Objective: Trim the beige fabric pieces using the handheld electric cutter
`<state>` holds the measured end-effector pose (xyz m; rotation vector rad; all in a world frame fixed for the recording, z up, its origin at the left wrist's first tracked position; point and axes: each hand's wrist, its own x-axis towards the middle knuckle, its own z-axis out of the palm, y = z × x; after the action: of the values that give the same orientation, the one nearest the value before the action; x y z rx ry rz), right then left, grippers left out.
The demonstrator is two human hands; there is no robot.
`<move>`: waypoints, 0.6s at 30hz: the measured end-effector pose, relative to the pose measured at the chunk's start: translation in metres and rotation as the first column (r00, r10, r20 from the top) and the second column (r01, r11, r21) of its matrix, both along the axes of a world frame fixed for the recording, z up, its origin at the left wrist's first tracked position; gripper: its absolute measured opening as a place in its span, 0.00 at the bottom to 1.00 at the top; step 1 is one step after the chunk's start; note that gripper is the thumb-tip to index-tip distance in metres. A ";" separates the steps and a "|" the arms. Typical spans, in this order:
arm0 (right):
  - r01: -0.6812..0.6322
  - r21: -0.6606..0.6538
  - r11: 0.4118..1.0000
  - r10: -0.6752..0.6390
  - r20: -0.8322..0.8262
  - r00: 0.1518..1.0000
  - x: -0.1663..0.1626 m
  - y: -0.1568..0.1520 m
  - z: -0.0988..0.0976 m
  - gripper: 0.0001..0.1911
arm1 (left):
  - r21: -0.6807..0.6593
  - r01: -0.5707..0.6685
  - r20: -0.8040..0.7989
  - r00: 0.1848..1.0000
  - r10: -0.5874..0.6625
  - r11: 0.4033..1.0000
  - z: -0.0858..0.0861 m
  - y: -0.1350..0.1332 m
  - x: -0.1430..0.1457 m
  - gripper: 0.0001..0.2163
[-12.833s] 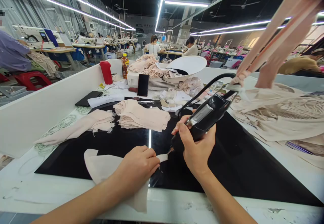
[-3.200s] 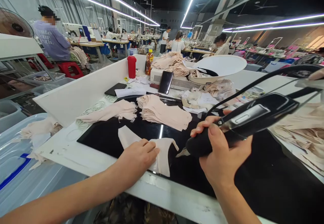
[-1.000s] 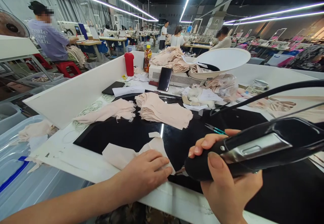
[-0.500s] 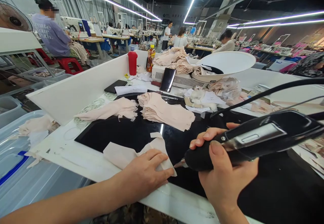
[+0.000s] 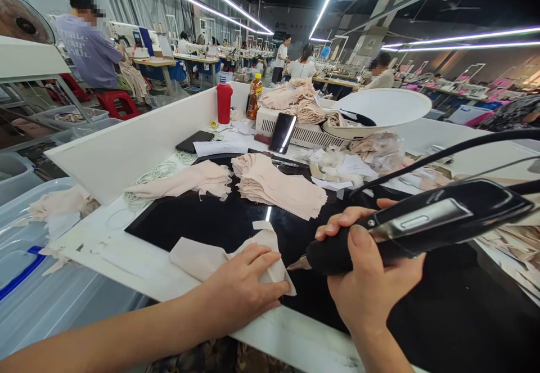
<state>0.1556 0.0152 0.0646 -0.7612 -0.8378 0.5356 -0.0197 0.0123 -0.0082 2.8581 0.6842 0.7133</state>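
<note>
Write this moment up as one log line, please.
left hand: on pale fabric piece | right hand: gripping black handheld tool, tip near fabric edge | beyond: fabric stack on black mat

I'm in a garment sewing workshop. My 10 o'clock: white sewing machine with a blue panel (image 5: 123, 31), co-worker in a lilac printed shirt (image 5: 90, 49) seated by it. 11: more wood-edged sewing tables (image 5: 202, 58) running back. 12: stack of pale pink cut fabric pieces (image 5: 280, 186), nearer a thin pale pink cloth piece (image 5: 198, 257) under my left hand (image 5: 242, 286).
</note>
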 end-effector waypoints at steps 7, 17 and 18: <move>-0.008 -0.056 0.998 0.010 0.045 0.999 -0.001 -0.004 -0.002 0.22 | -0.014 -0.020 -0.014 1.000 0.020 1.000 0.002 -0.009 0.001 0.12; -0.051 -0.041 0.998 0.054 0.087 0.995 0.003 -0.029 -0.001 0.21 | 0.115 -0.062 0.038 0.998 0.058 0.991 0.013 -0.038 0.003 0.14; -0.051 -0.041 0.998 0.054 0.089 0.995 0.003 -0.030 -0.002 0.21 | 0.120 -0.061 0.040 0.998 0.057 0.991 0.015 -0.035 0.003 0.12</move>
<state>0.1583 -0.0147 0.0629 -0.8051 -0.9352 0.5686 -0.0168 -0.0230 0.0069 2.9359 0.7478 0.8416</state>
